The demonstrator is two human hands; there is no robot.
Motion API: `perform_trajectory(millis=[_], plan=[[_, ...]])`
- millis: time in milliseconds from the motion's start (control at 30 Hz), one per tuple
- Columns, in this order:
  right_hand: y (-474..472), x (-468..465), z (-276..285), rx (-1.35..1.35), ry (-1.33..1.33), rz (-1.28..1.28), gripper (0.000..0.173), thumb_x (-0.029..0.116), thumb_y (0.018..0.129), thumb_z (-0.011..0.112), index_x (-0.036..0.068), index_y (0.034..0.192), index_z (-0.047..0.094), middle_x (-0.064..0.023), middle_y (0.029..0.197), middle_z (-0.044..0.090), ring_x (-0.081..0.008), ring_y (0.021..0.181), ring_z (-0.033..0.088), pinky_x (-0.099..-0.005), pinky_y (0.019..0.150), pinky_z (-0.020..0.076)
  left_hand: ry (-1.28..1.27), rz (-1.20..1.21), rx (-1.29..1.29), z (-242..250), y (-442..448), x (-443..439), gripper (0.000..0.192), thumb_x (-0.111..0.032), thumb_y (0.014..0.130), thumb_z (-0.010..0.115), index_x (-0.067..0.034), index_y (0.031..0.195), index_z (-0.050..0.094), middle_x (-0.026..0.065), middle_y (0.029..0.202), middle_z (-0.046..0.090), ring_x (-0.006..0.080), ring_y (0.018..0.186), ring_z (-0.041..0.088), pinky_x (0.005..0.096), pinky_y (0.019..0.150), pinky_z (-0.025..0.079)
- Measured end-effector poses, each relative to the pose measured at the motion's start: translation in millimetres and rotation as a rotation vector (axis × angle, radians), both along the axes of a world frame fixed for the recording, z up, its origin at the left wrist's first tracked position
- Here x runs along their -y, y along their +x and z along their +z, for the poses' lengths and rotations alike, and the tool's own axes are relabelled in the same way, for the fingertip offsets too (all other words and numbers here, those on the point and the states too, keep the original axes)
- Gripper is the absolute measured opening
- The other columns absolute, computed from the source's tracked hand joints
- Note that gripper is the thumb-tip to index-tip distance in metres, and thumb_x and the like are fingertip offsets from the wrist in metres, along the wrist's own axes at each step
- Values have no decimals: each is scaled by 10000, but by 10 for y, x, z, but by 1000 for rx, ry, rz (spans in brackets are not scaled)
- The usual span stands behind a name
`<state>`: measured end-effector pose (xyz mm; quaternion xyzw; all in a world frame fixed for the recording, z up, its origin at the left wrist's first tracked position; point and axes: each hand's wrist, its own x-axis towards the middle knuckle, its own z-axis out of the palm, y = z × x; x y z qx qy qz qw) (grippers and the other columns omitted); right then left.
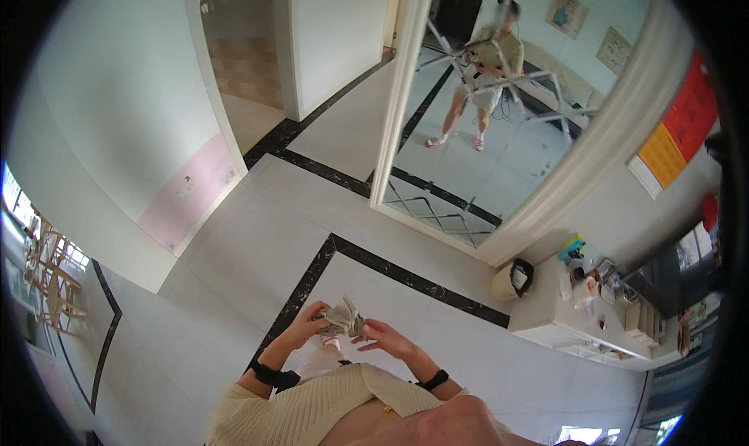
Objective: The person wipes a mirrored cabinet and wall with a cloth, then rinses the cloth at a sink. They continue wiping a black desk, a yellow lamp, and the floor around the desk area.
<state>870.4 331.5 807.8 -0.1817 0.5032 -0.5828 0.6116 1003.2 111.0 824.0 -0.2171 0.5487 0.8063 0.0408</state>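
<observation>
A crumpled greyish cloth or paper [340, 318] is held up in front of my torso, above the tiled floor. My left hand [309, 324] grips its left side with bent fingers. At its right edge, my right hand [383, 338] pinches it between thumb and fingertips, the other fingers spread. Black bands circle both wrists. Under the bundle, part of a striped slipper [330, 342] shows on the floor.
A large white-framed mirror [468, 124] stands ahead, showing a standing person. To its right are a waste bin [504, 285] and a white cabinet [541, 311] bearing small items. A wall corner [167, 270] and doorway are ahead left; wooden chairs [52, 282] stand far left.
</observation>
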Motion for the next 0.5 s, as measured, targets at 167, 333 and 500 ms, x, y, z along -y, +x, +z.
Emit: perform_trajectory(millis=[167,333,500], plan=[[-692,1296,92,-93,-117,38,482,279,962,591,28,1340,429,-105,1159,607,-205,1063,601,-355,882,514,-118,44,-166,64,-392,1138,390,7,762,655,-43,1118,505,31,1008,567,117,929,560,271,794,489],[-1333,2433,139,-113,-9,-91,473,109,904,657,68,1327,451,-83,1145,605,-163,988,603,-305,802,533,-231,44,-146,152,-1109,1897,479,49,687,680,-45,1113,483,10,996,540,109,957,521,251,842,443],[-2298,3344,-82,-102,44,-111,388,30,874,652,66,1252,570,-51,1034,659,-152,923,624,-295,763,520,-131,53,-118,51,-1933,2773,538,40,684,695,-66,1169,487,17,1040,570,122,997,543,279,881,455]])
